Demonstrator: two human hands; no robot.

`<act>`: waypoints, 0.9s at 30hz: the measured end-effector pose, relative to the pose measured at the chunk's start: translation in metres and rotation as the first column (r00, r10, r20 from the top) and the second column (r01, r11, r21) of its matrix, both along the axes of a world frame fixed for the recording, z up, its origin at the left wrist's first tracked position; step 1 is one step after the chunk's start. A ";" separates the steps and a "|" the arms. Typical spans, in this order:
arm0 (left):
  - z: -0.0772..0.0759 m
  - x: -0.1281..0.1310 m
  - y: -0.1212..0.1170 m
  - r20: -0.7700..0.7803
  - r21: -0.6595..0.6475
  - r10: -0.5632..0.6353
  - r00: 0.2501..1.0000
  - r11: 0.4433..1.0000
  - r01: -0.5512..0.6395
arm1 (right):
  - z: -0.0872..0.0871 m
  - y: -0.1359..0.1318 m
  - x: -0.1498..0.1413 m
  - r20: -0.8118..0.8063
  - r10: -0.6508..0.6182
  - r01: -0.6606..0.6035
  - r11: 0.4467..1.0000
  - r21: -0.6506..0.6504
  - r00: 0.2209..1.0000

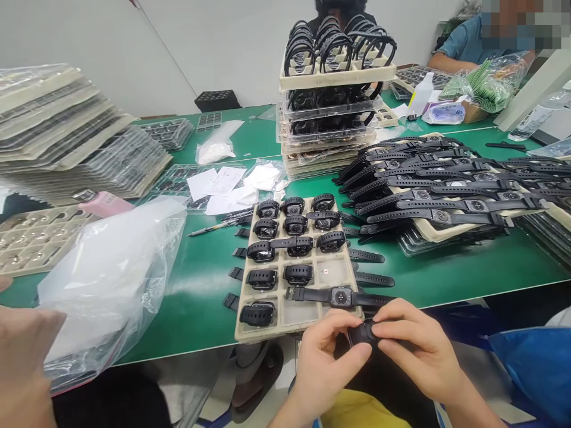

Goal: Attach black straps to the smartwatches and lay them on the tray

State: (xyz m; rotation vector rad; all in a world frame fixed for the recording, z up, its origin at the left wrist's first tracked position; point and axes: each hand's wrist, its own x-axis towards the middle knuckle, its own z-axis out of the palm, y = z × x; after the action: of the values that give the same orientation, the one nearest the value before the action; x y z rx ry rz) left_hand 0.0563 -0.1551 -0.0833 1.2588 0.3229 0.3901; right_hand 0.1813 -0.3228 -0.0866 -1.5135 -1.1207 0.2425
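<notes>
My left hand [328,362] and my right hand [417,348] meet above the front edge of the table, both gripping a black smartwatch [363,334] from its sides. Most of that watch is hidden by my fingers. Just ahead of my fingertips, a black-strapped smartwatch [341,296] lies across a beige compartment tray [307,324]. The tray holds several more black watches in its compartments, and a few compartments show bare.
A co-worker's hand [24,351] is at the left edge beside a clear plastic bag [109,279]. Several strapped watches lie on a tray [446,205] at right. Stacked trays of watches [336,74] stand ahead on the green mat [214,303].
</notes>
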 end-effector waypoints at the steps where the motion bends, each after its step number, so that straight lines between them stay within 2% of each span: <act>1: 0.000 0.001 -0.001 0.016 0.026 0.001 1.000 1.000 -0.001 | 0.000 0.000 0.000 0.000 0.007 -0.007 1.000 -0.005 1.000; 7: -0.001 0.003 -0.002 0.047 0.160 -0.017 0.999 0.987 0.009 | -0.003 0.000 -0.002 0.001 -0.014 0.014 1.000 -0.002 1.000; 11: -0.002 -0.001 -0.002 0.025 0.109 0.000 1.000 0.994 -0.002 | -0.009 -0.003 -0.004 -0.102 -0.069 0.066 0.997 -0.035 0.992; 14: -0.005 -0.002 -0.002 -0.002 0.060 0.008 1.000 0.998 -0.007 | -0.012 -0.005 -0.003 -0.127 -0.119 0.120 0.993 0.003 0.985; 18: -0.008 -0.002 -0.002 -0.017 0.052 0.007 1.000 0.999 -0.006 | -0.011 -0.003 0.000 -0.096 -0.050 0.056 0.997 0.057 0.994; 22: -0.010 -0.001 -0.003 -0.060 0.085 -0.026 0.998 0.996 0.031 | -0.008 0.001 -0.002 -0.124 -0.068 0.083 0.990 0.113 0.990; 27: -0.005 0.002 -0.004 -0.078 0.104 0.051 0.996 0.994 -0.043 | -0.003 0.000 -0.002 -0.103 -0.062 0.066 0.997 0.032 0.993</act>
State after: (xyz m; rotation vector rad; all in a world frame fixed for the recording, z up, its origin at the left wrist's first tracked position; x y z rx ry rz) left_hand 0.0579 -0.1596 -0.0878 1.3712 0.4063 0.4004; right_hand 0.1796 -0.3227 -0.0891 -1.4863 -0.9891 0.2521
